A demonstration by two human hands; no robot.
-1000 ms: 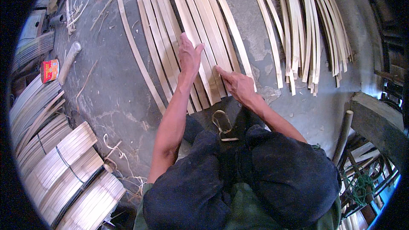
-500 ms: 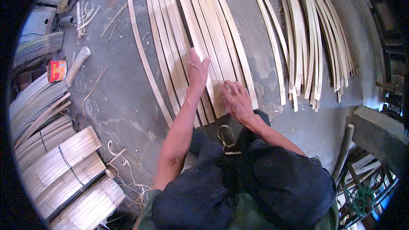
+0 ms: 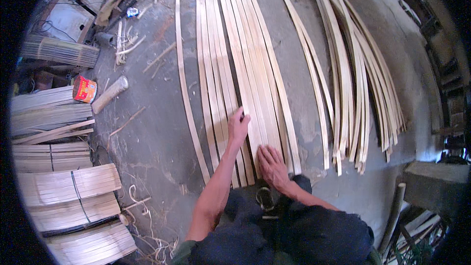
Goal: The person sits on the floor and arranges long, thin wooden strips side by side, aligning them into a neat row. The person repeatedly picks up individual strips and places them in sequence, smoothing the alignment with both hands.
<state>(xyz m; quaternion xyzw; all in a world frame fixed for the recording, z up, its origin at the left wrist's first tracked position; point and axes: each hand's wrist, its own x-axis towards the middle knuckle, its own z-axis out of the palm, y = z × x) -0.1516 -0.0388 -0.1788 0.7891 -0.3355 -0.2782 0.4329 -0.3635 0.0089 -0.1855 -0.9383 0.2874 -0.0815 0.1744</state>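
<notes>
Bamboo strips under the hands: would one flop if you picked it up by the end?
Probably: the bamboo strips are long and thin, and the pile of curved strips beside them already bows. Likely light too. They would hardly roll, lying flat.

Pale yellow bamboo strips (image 3: 245,68) lie under both hands on the grey concrete floor (image 3: 152,132); a red-orange tin (image 3: 84,89) sits far left of them.
</notes>
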